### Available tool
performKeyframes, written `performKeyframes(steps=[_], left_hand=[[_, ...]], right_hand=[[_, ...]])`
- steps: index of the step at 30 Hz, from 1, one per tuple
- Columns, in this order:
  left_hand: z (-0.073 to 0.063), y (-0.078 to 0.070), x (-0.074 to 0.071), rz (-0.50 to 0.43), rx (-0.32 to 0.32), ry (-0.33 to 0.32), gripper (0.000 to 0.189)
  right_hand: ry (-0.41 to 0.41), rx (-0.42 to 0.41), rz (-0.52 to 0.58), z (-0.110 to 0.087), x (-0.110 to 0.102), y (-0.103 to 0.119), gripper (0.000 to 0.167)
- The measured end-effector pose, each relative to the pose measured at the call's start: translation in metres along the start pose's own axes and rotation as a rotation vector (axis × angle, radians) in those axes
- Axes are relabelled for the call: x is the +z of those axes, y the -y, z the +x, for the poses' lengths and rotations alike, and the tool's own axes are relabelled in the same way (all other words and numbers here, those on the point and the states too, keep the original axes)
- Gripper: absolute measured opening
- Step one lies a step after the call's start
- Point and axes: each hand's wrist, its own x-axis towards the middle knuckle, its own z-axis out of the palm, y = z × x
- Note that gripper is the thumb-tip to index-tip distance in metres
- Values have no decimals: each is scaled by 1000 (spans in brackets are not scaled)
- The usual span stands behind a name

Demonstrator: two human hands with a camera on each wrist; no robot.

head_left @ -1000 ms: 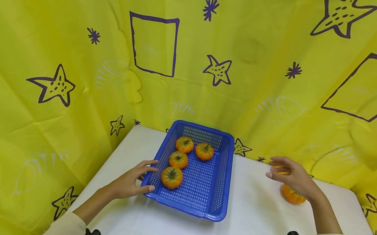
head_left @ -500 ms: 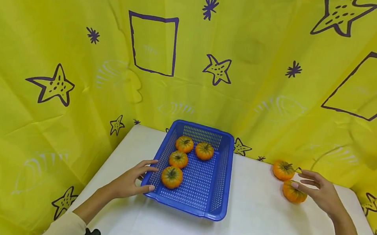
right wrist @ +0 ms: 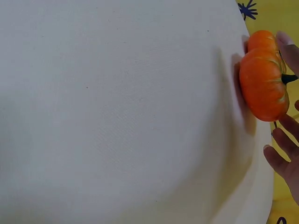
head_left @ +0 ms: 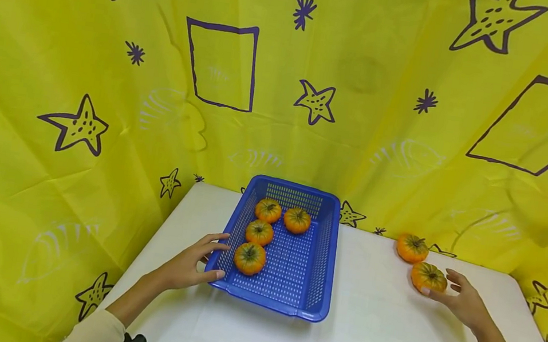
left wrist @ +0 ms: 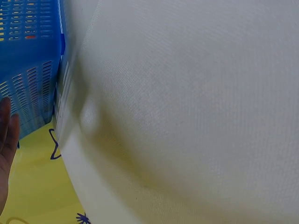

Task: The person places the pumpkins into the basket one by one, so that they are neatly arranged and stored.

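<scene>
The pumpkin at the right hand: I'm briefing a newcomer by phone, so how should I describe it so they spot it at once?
From the blue basket on the white table, go right to the pumpkin at the right hand. It is the nearer of two outside the basket; the other pumpkin sits farther back, by the yellow cloth.

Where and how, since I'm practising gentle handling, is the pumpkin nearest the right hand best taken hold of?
The pumpkin is probably best gripped by its bulging sides, coming from the right with the right hand: it sits on the white table, short stem up, and the other loose pumpkin crowds its far left side. The stem looks a poorer hold.
</scene>
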Motion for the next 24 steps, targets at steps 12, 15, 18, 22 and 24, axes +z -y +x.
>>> performKeyframes(steps=[12,15,18,22,24], left_hand=[[0,1,2,10,-7,3,60],[1,1,1,11,-3,0,60],[0,1,1,5,-3,0,60],[0,1,1,4,-3,3,59],[0,1,1,7,-3,2,59]], right_hand=[[17,62,-34,5,6,-3,103],[-1,60,-43,8,6,-3,100],[-22,53,-56,10,7,-4,95],[-37,59,-62,12,8,-4,90],[-40,65,-54,13,8,-3,90]])
